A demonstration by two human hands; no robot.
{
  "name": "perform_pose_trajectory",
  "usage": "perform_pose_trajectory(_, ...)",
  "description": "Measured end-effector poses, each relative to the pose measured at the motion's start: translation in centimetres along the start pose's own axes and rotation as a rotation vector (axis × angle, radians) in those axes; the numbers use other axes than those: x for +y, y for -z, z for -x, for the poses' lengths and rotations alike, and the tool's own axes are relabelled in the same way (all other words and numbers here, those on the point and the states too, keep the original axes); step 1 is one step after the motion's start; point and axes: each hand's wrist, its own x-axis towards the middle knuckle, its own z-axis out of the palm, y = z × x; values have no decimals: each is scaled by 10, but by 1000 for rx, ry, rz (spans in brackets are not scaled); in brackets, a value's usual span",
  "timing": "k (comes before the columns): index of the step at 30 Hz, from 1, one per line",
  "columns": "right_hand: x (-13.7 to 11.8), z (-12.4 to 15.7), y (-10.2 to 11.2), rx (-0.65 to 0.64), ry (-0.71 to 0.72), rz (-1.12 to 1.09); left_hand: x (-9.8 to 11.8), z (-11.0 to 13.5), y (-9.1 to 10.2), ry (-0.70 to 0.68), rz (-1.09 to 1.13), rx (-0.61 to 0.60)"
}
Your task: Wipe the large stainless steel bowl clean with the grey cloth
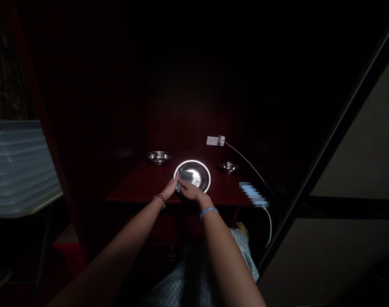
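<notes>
A large shiny steel bowl (197, 172) stands on a dark red table (140, 187), lit brightly in a dark room. My left hand (171, 187) rests against the bowl's near-left rim, fingers laid along it. My right hand (191, 192) is closed on a dark grey cloth (182, 179) pressed against the inside of the bowl at its near-left edge. A beaded bracelet is on my left wrist and a light blue band on my right.
Two smaller steel bowls sit at the back of the table, one left (158, 157), one right (228, 167). A white power strip (215, 140) with a plugged cable leads to a phone (254, 194) at the table's right edge. A white slatted panel (18, 166) stands left.
</notes>
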Motion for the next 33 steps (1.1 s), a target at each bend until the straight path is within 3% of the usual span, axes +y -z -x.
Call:
perform_pose_trajectory(4,2,-3,-8,10,26,242,-2,-2,-1,-3,16,-7)
perform_pose_trajectory(12,12,-3,-1,220,-152,556,0,1,-3,-16,-68,-51)
perform_pose_trajectory(18,1,-4,6,231,-315,799,-2,2,0,-52,-153,-81)
perform_pose_trajectory(24,-13,-4,15,180,-430,653,-5,0,0,-61,-146,-97)
perform_pose_trajectory(33,-34,6,10,118,-401,393,-15,-9,-2,-108,-101,9)
